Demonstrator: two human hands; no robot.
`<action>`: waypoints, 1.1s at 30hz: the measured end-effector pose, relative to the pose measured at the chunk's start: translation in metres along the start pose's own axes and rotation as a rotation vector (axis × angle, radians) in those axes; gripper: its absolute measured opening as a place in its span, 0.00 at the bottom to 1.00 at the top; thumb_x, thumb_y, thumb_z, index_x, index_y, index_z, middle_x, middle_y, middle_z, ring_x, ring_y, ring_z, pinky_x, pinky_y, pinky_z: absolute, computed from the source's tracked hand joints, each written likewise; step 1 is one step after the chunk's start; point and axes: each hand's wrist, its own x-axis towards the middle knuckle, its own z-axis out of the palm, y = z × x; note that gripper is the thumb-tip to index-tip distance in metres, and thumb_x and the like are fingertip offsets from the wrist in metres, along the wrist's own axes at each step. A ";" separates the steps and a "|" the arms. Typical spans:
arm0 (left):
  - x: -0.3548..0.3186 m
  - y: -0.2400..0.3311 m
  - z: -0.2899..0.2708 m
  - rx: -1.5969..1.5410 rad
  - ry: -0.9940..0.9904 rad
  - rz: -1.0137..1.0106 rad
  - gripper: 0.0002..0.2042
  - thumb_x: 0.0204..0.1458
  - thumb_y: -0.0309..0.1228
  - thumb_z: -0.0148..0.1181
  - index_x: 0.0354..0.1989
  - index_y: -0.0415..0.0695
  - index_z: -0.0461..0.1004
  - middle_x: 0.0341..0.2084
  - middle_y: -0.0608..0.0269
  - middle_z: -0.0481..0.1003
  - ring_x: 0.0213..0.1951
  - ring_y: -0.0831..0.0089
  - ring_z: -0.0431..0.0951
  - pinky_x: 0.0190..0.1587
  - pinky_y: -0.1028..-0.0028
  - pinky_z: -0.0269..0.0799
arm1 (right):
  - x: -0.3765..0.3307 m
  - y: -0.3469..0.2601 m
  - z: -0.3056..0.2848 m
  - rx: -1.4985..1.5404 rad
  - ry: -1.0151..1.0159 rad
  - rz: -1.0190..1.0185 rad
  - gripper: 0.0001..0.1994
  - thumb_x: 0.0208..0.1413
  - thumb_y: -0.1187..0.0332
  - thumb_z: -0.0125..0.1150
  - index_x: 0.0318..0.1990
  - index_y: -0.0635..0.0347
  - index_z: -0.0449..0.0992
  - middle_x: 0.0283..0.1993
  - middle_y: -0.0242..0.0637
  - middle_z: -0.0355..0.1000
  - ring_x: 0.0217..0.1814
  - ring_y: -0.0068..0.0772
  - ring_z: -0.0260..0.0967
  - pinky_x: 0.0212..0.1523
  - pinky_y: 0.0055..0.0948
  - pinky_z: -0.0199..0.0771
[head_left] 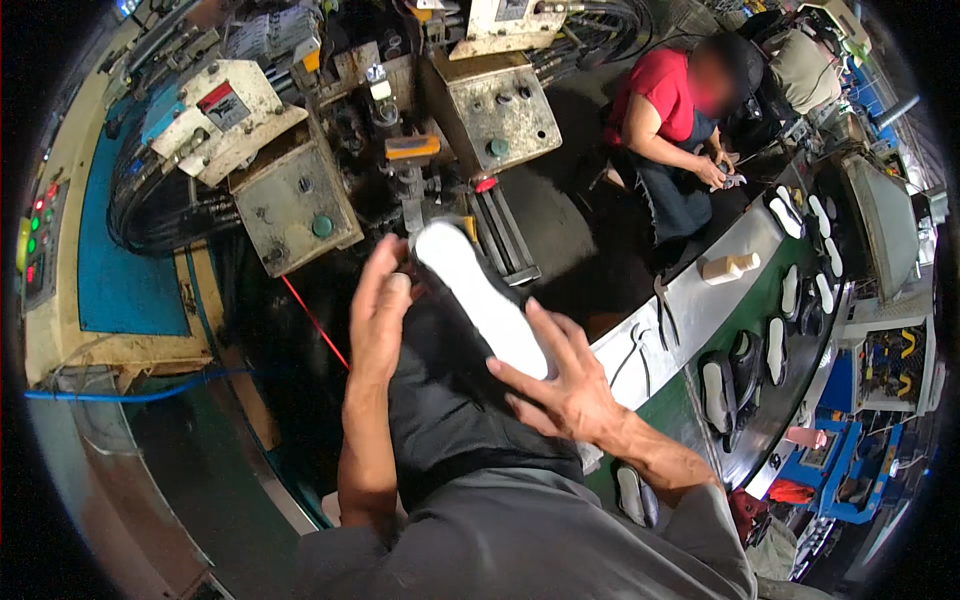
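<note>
A black shoe upper point(462, 315) with a white, sole-shaped underside facing up lies slantwise over my lap. My right hand point(565, 385) grips its near end, thumb and fingers spread across the white face and the dark side. Beside the far end is my left hand point(378, 320), fingers stretched out and slightly blurred. Whether its fingertips touch the shoe upper I cannot tell. Just beyond stands a machine clamp point(408, 165) with an orange-topped part.
Two grimy control boxes point(300, 215) with green buttons flank the machine. On the right, pliers point(664, 312) and a beige bottle point(730, 268) lie on a metal ledge. Several shoe uppers point(718, 395) rest along a green conveyor. A seated person in red point(665, 110) handles something dark.
</note>
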 end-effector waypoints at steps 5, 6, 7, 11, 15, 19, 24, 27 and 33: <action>0.052 -0.092 -0.048 0.502 -0.044 -0.076 0.24 0.71 0.30 0.59 0.74 0.42 0.70 0.67 0.41 0.73 0.66 0.54 0.76 0.69 0.61 0.72 | 0.152 0.027 -0.017 -0.152 0.215 -0.035 0.38 0.48 0.62 0.77 0.72 0.34 0.77 0.83 0.66 0.50 0.72 0.73 0.63 0.70 0.58 0.73; 0.062 -0.128 -0.062 0.738 -0.027 0.067 0.25 0.69 0.33 0.61 0.73 0.43 0.70 0.67 0.38 0.73 0.65 0.48 0.76 0.68 0.57 0.72 | 0.183 0.032 -0.009 -0.139 0.231 -0.029 0.38 0.50 0.61 0.77 0.73 0.33 0.75 0.82 0.64 0.50 0.71 0.72 0.63 0.69 0.59 0.73; 0.075 -0.159 -0.074 0.969 -0.005 0.213 0.26 0.67 0.35 0.63 0.73 0.44 0.71 0.66 0.35 0.72 0.64 0.41 0.76 0.68 0.53 0.72 | 0.214 0.037 0.000 -0.152 0.256 -0.043 0.36 0.53 0.59 0.76 0.73 0.31 0.74 0.82 0.62 0.50 0.70 0.72 0.64 0.69 0.60 0.73; 0.111 -0.232 -0.048 1.141 -0.185 0.001 0.27 0.65 0.46 0.64 0.68 0.44 0.76 0.61 0.29 0.72 0.64 0.34 0.73 0.67 0.47 0.70 | 0.287 0.064 0.026 -0.180 0.257 0.027 0.34 0.57 0.57 0.74 0.74 0.26 0.73 0.83 0.61 0.49 0.71 0.73 0.63 0.69 0.61 0.73; 0.111 -0.216 -0.048 1.105 -0.263 0.090 0.24 0.64 0.42 0.65 0.65 0.43 0.78 0.60 0.33 0.75 0.62 0.36 0.75 0.65 0.49 0.72 | 0.312 0.081 0.055 -0.225 0.283 0.052 0.35 0.57 0.56 0.74 0.73 0.24 0.72 0.83 0.64 0.47 0.70 0.76 0.62 0.70 0.62 0.73; 0.092 -0.192 -0.060 0.971 -0.191 0.175 0.21 0.61 0.30 0.66 0.62 0.39 0.79 0.61 0.38 0.76 0.63 0.40 0.74 0.68 0.50 0.68 | 0.322 0.080 0.070 -0.248 0.274 0.058 0.35 0.56 0.57 0.74 0.73 0.25 0.72 0.82 0.66 0.48 0.71 0.76 0.61 0.70 0.62 0.71; 0.045 -0.185 -0.070 1.074 0.044 0.127 0.20 0.62 0.28 0.64 0.62 0.37 0.78 0.65 0.41 0.71 0.67 0.41 0.69 0.71 0.48 0.65 | 0.323 0.083 0.071 -0.263 0.324 -0.066 0.40 0.54 0.57 0.75 0.76 0.38 0.69 0.82 0.63 0.50 0.80 0.71 0.52 0.80 0.61 0.56; 0.037 -0.189 -0.064 1.128 0.060 0.159 0.19 0.61 0.28 0.64 0.61 0.39 0.78 0.66 0.41 0.70 0.67 0.41 0.69 0.70 0.48 0.66 | 0.323 0.087 0.074 -0.307 0.307 -0.127 0.43 0.52 0.58 0.76 0.77 0.48 0.66 0.82 0.60 0.53 0.85 0.64 0.48 0.85 0.59 0.47; 0.040 -0.186 -0.057 1.301 0.043 0.113 0.19 0.58 0.29 0.65 0.58 0.40 0.79 0.62 0.44 0.72 0.65 0.44 0.71 0.67 0.49 0.69 | 0.320 0.085 0.078 -0.281 0.376 -0.132 0.34 0.57 0.65 0.65 0.73 0.54 0.71 0.79 0.64 0.59 0.84 0.68 0.52 0.84 0.59 0.48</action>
